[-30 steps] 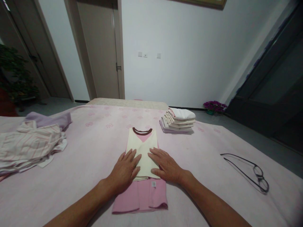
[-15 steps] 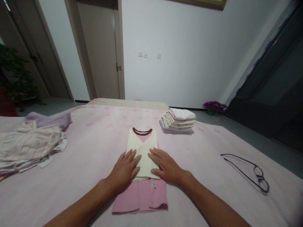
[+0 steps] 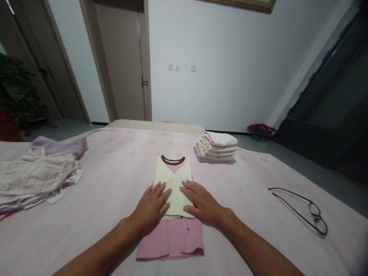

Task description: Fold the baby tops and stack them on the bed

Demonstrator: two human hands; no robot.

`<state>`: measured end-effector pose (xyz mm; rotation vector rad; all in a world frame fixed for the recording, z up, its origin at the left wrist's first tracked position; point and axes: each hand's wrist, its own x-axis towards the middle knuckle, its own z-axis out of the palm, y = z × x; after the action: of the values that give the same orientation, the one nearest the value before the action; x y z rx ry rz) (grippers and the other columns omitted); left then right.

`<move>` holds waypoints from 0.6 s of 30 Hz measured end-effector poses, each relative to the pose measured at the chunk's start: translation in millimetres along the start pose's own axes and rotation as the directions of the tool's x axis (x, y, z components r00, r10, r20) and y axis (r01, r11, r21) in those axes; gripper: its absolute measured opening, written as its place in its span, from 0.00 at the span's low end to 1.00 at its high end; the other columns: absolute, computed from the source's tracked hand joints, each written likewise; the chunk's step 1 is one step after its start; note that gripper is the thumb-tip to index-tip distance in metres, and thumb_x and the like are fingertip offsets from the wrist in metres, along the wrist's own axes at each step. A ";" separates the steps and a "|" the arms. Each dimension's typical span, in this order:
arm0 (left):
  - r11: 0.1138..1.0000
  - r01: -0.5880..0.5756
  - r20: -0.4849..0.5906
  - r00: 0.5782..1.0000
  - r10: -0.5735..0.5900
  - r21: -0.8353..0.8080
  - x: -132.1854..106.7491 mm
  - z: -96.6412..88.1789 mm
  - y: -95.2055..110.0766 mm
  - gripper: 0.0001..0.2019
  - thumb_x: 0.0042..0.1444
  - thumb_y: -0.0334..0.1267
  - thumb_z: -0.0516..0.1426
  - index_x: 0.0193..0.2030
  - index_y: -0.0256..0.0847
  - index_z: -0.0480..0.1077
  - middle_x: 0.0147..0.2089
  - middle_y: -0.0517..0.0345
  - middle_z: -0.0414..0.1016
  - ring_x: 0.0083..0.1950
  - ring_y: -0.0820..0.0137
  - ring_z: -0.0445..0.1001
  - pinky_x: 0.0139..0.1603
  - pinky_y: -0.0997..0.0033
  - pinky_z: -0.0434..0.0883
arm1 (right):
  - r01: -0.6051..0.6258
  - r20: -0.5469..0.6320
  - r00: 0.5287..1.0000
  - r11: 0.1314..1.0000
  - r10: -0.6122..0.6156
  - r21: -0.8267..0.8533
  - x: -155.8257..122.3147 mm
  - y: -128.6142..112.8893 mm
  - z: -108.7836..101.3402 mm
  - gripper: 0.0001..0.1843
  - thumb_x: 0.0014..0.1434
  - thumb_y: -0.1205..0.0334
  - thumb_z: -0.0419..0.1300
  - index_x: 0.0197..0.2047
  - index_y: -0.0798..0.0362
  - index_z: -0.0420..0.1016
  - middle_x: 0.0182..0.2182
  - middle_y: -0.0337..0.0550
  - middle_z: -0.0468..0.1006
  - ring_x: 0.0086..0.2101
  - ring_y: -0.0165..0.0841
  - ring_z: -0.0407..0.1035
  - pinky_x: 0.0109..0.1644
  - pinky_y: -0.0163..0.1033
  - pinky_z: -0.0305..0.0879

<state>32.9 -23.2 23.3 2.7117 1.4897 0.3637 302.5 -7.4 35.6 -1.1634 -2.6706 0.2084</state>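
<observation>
A pink shirt [image 3: 172, 239] with cream sleeves folded across its front and a dark brown collar lies on the pink bedspread [image 3: 120, 180] in front of me. My left hand [image 3: 151, 209] rests flat on the shirt's left side, fingers stretched out. My right hand [image 3: 201, 203] lies flat on the right side, fingers apart. Both palms press the cream folded part near its lower edge. Neither hand grips anything.
A stack of folded white, cream and lilac clothes [image 3: 216, 147] sits beyond the shirt to the right. A loose heap of striped and lilac garments [image 3: 37, 174] lies at the left. Black glasses [image 3: 307, 209] lie at the right. A door [image 3: 120, 61] and a flower pot [image 3: 260, 130] stand behind the bed.
</observation>
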 end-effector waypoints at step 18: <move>1.000 -0.012 -0.005 1.000 0.012 -0.012 0.3 -0.2 -1.1 0.24 0.67 0.43 0.51 0.68 0.45 0.63 0.72 0.44 0.58 0.73 0.54 0.56 0.70 0.47 0.57 | 0.040 -0.047 0.998 0.999 -0.040 0.011 -0.2 7.4 8.8 0.37 0.64 0.45 0.57 0.71 0.50 0.57 0.70 0.53 0.56 0.68 0.45 0.50 0.71 0.56 0.48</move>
<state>32.1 -22.4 23.4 2.7136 1.4683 0.3787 305.6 -2.9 25.5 -1.0963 -2.6456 0.1873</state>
